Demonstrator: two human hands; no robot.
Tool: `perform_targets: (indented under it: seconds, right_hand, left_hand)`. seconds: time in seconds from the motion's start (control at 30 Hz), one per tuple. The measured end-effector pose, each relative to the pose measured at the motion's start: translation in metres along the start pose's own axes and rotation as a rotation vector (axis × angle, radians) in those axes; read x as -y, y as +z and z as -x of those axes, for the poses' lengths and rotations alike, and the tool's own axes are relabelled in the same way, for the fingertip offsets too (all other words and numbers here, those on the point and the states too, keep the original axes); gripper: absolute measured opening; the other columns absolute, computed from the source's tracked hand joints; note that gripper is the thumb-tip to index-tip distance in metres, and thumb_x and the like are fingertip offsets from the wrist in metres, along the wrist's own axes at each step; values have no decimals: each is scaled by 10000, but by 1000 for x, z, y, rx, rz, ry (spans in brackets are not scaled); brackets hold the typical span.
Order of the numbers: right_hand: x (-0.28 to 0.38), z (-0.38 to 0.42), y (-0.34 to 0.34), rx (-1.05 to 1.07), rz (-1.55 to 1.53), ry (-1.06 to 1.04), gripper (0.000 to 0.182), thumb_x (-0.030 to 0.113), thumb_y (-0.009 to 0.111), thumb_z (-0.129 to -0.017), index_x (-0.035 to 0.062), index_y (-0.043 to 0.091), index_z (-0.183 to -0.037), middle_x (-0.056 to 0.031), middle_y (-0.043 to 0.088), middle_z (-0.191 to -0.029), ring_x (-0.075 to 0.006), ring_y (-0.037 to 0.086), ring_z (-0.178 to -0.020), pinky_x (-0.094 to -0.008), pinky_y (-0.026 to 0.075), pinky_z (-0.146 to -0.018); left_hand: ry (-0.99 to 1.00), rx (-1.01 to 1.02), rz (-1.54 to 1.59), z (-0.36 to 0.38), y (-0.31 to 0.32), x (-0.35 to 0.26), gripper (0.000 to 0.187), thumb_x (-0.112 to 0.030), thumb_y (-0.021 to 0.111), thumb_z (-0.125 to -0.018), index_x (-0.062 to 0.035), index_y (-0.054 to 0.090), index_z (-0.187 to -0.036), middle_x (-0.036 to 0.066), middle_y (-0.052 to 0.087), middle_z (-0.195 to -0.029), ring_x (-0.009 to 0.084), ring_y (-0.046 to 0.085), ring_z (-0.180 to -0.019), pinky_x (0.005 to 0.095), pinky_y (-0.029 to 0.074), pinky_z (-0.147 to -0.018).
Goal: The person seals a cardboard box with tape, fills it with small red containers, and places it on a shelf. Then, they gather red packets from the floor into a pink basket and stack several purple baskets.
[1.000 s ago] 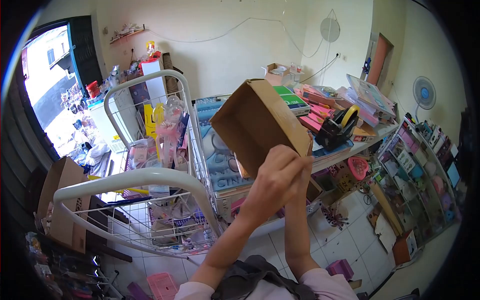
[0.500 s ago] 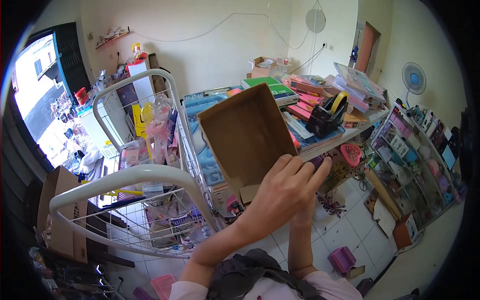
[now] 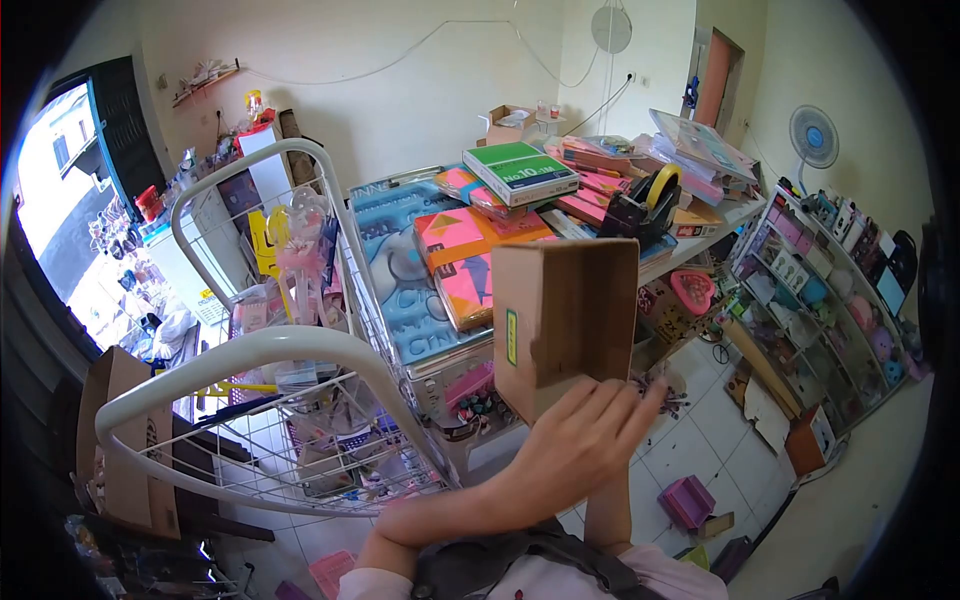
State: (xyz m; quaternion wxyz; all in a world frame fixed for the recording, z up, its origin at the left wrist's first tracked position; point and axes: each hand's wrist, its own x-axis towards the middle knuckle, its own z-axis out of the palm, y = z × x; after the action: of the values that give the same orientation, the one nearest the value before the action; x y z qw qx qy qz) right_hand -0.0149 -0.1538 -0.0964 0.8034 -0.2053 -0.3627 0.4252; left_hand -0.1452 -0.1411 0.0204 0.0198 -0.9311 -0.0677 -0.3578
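Observation:
An open brown cardboard box [image 3: 585,310], its hollow inside facing me and a small yellow-green label on its left side, is held up before the table. My left hand [image 3: 585,435] reaches across from the left, fingers bent over the box's near lower edge. Behind it, the right forearm [image 3: 607,505] rises toward the box; my right hand is mostly hidden by the left, so its fingers do not show. Just beyond the box lies an orange-and-pink patterned pack [image 3: 460,270] on blue printed packaging [image 3: 390,270].
A white wire rack cart [image 3: 255,350] filled with small goods stands at left. On the table sit a green-and-white box [image 3: 522,172] and a black tape dispenser [image 3: 640,215]. A display shelf [image 3: 820,290] stands right. Purple baskets [image 3: 686,500] lie on the tiled floor.
The box has come down and right, turning so its labelled side shows. Both hands moved lower with it. The patterned pack, earlier covered by the box, is now in sight.

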Motion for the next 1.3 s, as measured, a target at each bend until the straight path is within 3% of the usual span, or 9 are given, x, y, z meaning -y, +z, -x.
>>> perform_targets:
  seconds: [0.13, 0.27, 0.33, 0.67, 0.77, 0.83, 1.03, 1.17, 1.3]
  right_hand:
    - [-6, 14, -18, 33, 25, 60, 803, 417, 543, -644, 54, 218, -1281, -118, 382, -1200, -246, 418, -1078, -353, 360, -896]
    - [3, 13, -33, 61, 44, 106, 858, 452, 567, -604, 54, 224, -1283, -130, 376, -1209, -262, 414, -1088, -369, 356, -906]
    - [3, 14, -19, -101, 26, 169, 954, 445, 575, -489, 47, 225, -1283, -167, 359, -1224, -290, 424, -1083, -384, 386, -883]
    - [-10, 17, -16, 20, -109, 296, 894, 452, 565, -542, 4, 266, -1256, -164, 388, -1209, -283, 440, -1075, -358, 394, -872]
    - [-4, 12, -17, -13, -57, 297, 780, 481, 547, -628, -1, 345, -1207, -163, 445, -1156, -256, 477, -1025, -348, 419, -841]
    - [11, 3, -9, -131, 270, 306, 804, 571, 504, -652, -12, 371, -1189, -144, 470, -1128, -231, 487, -1006, -328, 401, -846]
    - [34, -3, 4, -22, 529, 103, 765, 602, 424, -742, -62, 447, -1122, -126, 495, -1104, -187, 485, -993, -290, 370, -830]
    - [30, -13, 39, -11, 520, -299, 624, 492, 411, -809, -52, 474, -1106, -187, 456, -1164, -238, 469, -1040, -324, 338, -888]
    - [34, -9, 54, 14, 417, -340, 499, 382, 436, -834, -41, 496, -1092, -213, 409, -1208, -270, 440, -1084, -346, 306, -927]
  left_hand:
    - [-164, -427, 199, 14, -35, 17, 633, -236, 714, -599, 2, 446, -1121, 135, 525, -1036, 247, 502, -967, 330, 383, -824]
    - [-376, -469, 329, 15, -28, 47, 716, -314, 766, -512, 12, 481, -1082, 165, 505, -1079, 289, 473, -1025, 367, 344, -879]
    - [-329, -424, 401, 23, -18, 53, 664, -299, 764, -514, -10, 511, -1056, 154, 508, -1077, 293, 469, -1024, 374, 346, -875]
    - [-315, -534, 570, 37, 4, 61, 472, -198, 767, -523, -41, 602, -936, 95, 569, -1009, 253, 501, -990, 352, 381, -854]
    - [-414, -570, 719, 48, 10, 69, 516, -189, 770, -526, -21, 567, -969, 124, 545, -1037, 239, 500, -990, 342, 382, -854]
    - [-496, -590, 847, 53, 14, 70, 556, -184, 771, -529, -10, 538, -1002, 138, 529, -1055, 230, 499, -989, 337, 381, -855]
    - [-724, -956, 1188, 53, 31, 60, 546, -167, 672, -663, 6, 401, -1104, 116, 483, -1057, 178, 464, -998, 295, 373, -843]
    - [-916, -916, 1496, 54, 37, 59, 429, -206, 519, -768, -13, 372, -1122, 91, 476, -1024, 167, 466, -978, 283, 388, -809]
    - [-989, -876, 1552, 58, 49, 58, 405, -277, 450, -804, -36, 370, -1120, 83, 473, -1007, 165, 483, -944, 290, 404, -787]
